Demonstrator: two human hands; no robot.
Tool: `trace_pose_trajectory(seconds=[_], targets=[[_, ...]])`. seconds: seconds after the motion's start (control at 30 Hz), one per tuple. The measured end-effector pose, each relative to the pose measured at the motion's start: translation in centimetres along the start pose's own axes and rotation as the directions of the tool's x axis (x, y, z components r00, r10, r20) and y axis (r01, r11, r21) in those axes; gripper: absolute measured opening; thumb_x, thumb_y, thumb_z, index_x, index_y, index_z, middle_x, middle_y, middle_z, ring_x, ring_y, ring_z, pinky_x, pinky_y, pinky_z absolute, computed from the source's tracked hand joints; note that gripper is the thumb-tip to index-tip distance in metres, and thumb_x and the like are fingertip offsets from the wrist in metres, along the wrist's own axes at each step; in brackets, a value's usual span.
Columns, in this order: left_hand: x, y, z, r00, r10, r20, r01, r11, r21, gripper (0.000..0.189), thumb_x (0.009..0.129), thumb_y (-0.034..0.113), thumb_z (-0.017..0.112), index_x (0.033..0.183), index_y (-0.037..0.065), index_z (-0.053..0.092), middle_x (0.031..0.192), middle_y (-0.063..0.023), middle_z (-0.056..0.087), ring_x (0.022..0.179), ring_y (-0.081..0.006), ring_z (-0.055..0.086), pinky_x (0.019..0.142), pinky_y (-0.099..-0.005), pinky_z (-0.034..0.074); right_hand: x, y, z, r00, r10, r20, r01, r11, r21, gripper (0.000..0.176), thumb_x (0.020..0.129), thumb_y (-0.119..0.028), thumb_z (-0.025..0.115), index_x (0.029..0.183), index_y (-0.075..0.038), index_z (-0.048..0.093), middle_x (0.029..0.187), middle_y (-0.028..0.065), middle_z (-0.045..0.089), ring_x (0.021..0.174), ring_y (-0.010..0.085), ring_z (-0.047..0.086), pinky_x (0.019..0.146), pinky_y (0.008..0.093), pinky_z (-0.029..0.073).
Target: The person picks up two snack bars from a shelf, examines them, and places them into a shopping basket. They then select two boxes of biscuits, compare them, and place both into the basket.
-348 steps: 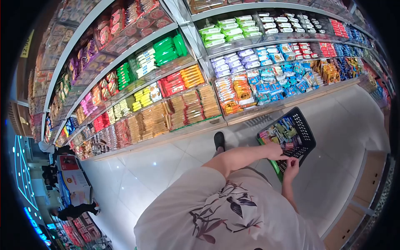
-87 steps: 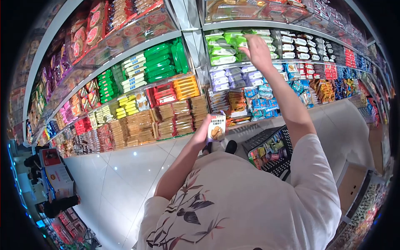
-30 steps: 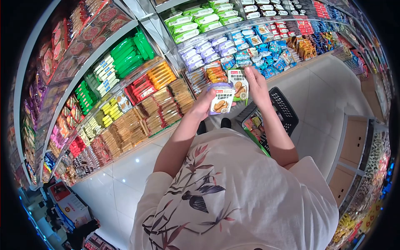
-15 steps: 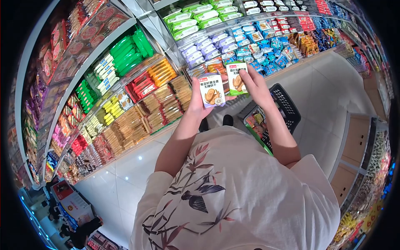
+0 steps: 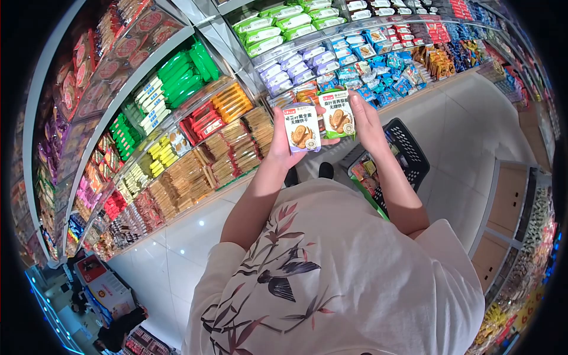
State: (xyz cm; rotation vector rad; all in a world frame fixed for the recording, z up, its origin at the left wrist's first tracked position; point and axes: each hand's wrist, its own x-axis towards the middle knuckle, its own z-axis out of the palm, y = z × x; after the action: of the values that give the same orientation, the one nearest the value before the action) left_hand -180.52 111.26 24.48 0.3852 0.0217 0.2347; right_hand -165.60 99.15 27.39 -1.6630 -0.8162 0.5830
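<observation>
- The shelves fill the picture from 9 o'clock to 1 o'clock. They carry rows of bright green packs, orange packs and, on the lowest board, brown biscuit packs.
- The left hand is raised in front of the shelves, just above the picture centre. Its fingers are closed around the left edge of a purple-edged pack and the thumb lies under its lower edge. The pack stands upright with its printed face toward the camera.
- At 3 o'clock of this pack, just beside it, is a green-edged pack, also upright and a little higher. Whether the two packs touch I cannot tell.
- The right hand holds the green-edged pack from its right side, with the fingers closed along the edge and the palm behind it.
- At 5 o'clock of the right hand a black basket stands on the pale tiled floor, partly hidden by the right forearm. It is an open container with lattice walls. Inside it lie many small packets in red, yellow, green and blue, which cover the part of the bottom that is in view.
</observation>
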Motion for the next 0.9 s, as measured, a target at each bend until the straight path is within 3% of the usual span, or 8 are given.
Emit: trace_pose_trajectory(seconds=[0.07, 0.17, 0.37, 0.67, 0.9], targets=[[0.0, 0.1, 0.2, 1.000, 0.011, -0.002, -0.011, 1.000, 0.024, 0.092, 0.083, 0.077, 0.023, 0.125, 0.000, 0.050, 0.134, -0.0221, 0.046, 0.120, -0.0397, 0.049, 0.093, -0.0612, 0.043, 0.0, 0.6, 0.0, 0.999, 0.027, 0.023, -0.029, 0.993, 0.119, 0.045, 0.100, -0.038, 0.039, 0.123, -0.002, 0.055, 0.106, 0.0105, 0.063, 0.098, 0.0193, 0.059, 0.084, 0.0303, 0.045], [0.0, 0.5, 0.6, 0.999, 0.009, -0.048, -0.007, 0.999, 0.032, 0.095, 0.081, 0.080, 0.022, 0.124, 0.001, 0.051, 0.134, -0.0234, 0.045, 0.120, -0.0415, 0.048, 0.095, -0.0630, 0.040, -0.5, -0.5, 0.0, 0.962, 0.217, 0.168, -0.258, 0.922, 0.289, 0.045, 0.100, -0.040, 0.040, 0.129, -0.007, 0.051, 0.118, 0.0066, 0.058, 0.108, 0.0178, 0.054, 0.091, 0.0318, 0.043], [0.2, 0.6, 0.2, 0.994, -0.013, -0.112, 0.016, 1.000, 0.023, 0.095, 0.080, 0.081, 0.021, 0.122, 0.002, 0.053, 0.134, -0.0224, 0.046, 0.119, -0.0425, 0.049, 0.095, -0.0627, 0.040, -0.4, 0.9, 0.4, 0.912, 0.191, 0.363, -0.360, 0.798, 0.483, 0.051, 0.098, -0.042, 0.043, 0.140, -0.013, 0.035, 0.133, 0.0048, 0.047, 0.123, 0.0181, 0.045, 0.098, 0.0399, 0.039], [0.9, 1.2, 0.7, 0.955, 0.005, -0.298, 0.012, 0.998, 0.056, 0.082, 0.086, 0.075, 0.025, 0.118, 0.006, 0.057, 0.120, -0.0139, 0.059, 0.111, -0.0310, 0.057, 0.090, -0.0526, 0.047, -0.4, 0.7, 1.7, 0.905, 0.205, 0.372, -0.403, 0.690, 0.602, 0.057, 0.097, -0.047, 0.042, 0.137, -0.008, 0.034, 0.137, 0.0092, 0.042, 0.127, 0.0212, 0.041, 0.104, 0.0391, 0.034], [1.3, 1.6, 0.8, 0.922, -0.016, -0.387, 0.047, 0.996, 0.072, 0.079, 0.087, 0.074, 0.028, 0.126, 0.009, 0.052, 0.122, -0.0103, 0.059, 0.110, -0.0277, 0.058, 0.091, -0.0517, 0.047, -0.6, 1.6, 3.0, 0.930, 0.232, 0.285, -0.359, 0.733, 0.578, 0.056, 0.096, -0.043, 0.046, 0.139, -0.008, 0.036, 0.132, 0.0074, 0.048, 0.121, 0.0190, 0.046, 0.101, 0.0361, 0.035]])
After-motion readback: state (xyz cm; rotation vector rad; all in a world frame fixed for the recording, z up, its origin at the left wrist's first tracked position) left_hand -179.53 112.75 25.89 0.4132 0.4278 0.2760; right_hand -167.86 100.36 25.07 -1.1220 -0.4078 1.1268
